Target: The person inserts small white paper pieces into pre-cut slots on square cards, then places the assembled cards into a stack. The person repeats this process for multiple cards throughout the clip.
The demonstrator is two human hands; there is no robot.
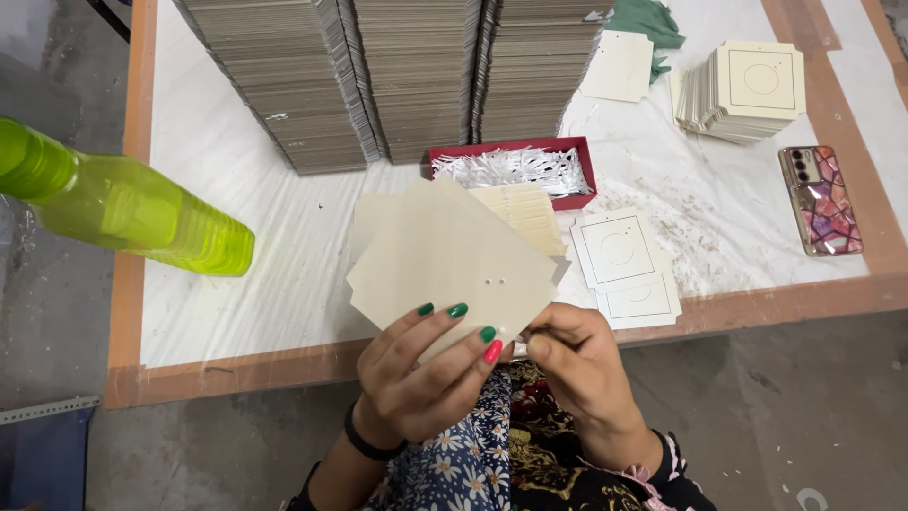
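Two hands are holding a fanned sheaf of cream cards [454,260] just above the near edge of the counter [227,312]. The left hand [426,369] is cupping the sheaf from below, its fingers [452,317] clamped over the bottom edge; the right hand [572,360] is pinching the lower corner, fingers together. Because the cards are splaying, a looser hold could let them slide apart and spill. Behind them, a red tray [586,170] is holding shredded white paper strips [511,170].
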